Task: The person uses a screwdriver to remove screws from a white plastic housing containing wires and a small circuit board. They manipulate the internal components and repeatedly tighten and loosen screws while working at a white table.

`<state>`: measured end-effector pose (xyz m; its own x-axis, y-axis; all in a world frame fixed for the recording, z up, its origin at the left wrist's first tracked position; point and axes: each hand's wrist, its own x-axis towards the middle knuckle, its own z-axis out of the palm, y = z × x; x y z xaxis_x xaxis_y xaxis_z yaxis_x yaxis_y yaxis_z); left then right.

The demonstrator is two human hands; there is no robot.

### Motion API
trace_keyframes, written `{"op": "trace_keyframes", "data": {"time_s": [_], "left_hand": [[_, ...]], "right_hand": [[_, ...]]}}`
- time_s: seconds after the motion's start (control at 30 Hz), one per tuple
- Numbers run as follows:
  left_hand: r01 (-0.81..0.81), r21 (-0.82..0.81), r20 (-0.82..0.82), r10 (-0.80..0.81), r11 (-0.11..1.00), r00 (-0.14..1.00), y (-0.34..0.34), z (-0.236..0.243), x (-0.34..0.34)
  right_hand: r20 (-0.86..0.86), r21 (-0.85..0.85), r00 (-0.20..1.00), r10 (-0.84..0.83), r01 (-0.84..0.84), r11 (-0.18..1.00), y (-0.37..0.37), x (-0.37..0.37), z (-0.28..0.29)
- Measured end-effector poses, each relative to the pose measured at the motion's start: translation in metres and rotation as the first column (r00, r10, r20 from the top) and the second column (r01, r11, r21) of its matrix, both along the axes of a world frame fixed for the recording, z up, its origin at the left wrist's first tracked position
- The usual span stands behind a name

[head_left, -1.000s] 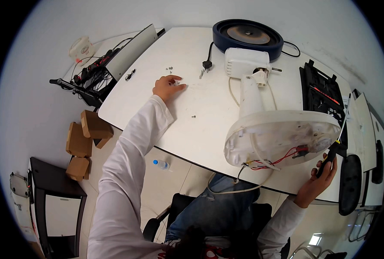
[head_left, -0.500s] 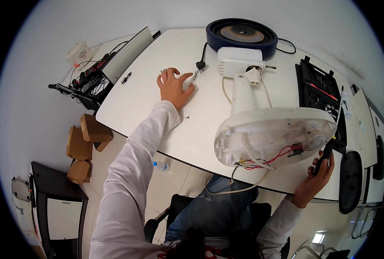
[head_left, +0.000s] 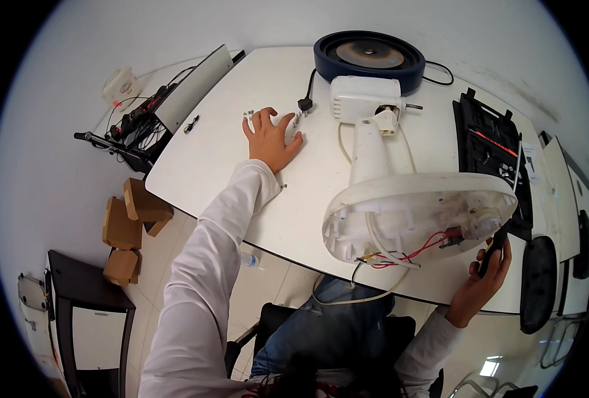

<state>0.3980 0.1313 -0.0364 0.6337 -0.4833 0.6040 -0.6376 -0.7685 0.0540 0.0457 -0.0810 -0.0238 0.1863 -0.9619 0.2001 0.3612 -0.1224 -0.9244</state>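
Observation:
My left hand (head_left: 272,142) rests on the white table with its fingers spread and nothing visible between them. Small screws (head_left: 296,122) lie beside its thumb, more screws (head_left: 248,114) by its fingertips, and one single screw (head_left: 283,186) near the wrist. My right hand (head_left: 481,285) is closed around the dark handle of a screwdriver (head_left: 519,159), whose shaft points up and away. Next to it a white fan stand (head_left: 372,149) lies on its side. Its hollow base (head_left: 413,182) faces me, showing red, blue and yellow wires, and its motor housing (head_left: 366,98) points away.
A round dark blue fan base weight (head_left: 370,76) and a black plug (head_left: 305,104) are at the back. An open black tool case (head_left: 483,126) stands right, with a black oblong piece (head_left: 537,285) nearer. Cardboard boxes (head_left: 123,222) and a bottle (head_left: 250,260) are on the floor.
My left hand's fingers have opened wider; the white thing seen between thumb and fingers before no longer shows. The fan base has shifted slightly toward me and left. My right hand keeps the screwdriver.

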Motion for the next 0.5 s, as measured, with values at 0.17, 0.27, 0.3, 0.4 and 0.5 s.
{"op": "trace_keyframes", "data": {"time_s": [0.17,0.27,0.3,0.4,0.5], "left_hand": [[0.008,0.001,-0.022,-0.008,1.000,1.000,0.0005,-0.0001,-0.0003],[0.004,0.010,-0.038,-0.004,1.000,0.999,0.0016,-0.0019,0.0022],[-0.002,0.018,-0.040,0.003,1.000,0.999,0.0019,-0.0025,0.0026],[-0.017,0.039,-0.050,0.019,0.999,0.999,0.0006,-0.0054,0.0038],[-0.026,0.054,-0.061,0.029,0.998,0.998,-0.0007,-0.0069,0.0046]], "right_hand": [[0.009,0.010,1.000,0.002,-0.002,1.000,0.0005,0.0000,0.0008],[0.012,0.015,1.000,0.001,-0.001,1.000,0.0009,0.0005,0.0012],[0.014,0.018,1.000,0.002,-0.002,1.000,0.0009,0.0008,0.0013],[0.022,0.028,1.000,0.006,-0.006,1.000,0.0008,0.0006,0.0008],[0.008,0.038,1.000,-0.003,0.002,0.999,0.0008,0.0003,0.0010]]}}
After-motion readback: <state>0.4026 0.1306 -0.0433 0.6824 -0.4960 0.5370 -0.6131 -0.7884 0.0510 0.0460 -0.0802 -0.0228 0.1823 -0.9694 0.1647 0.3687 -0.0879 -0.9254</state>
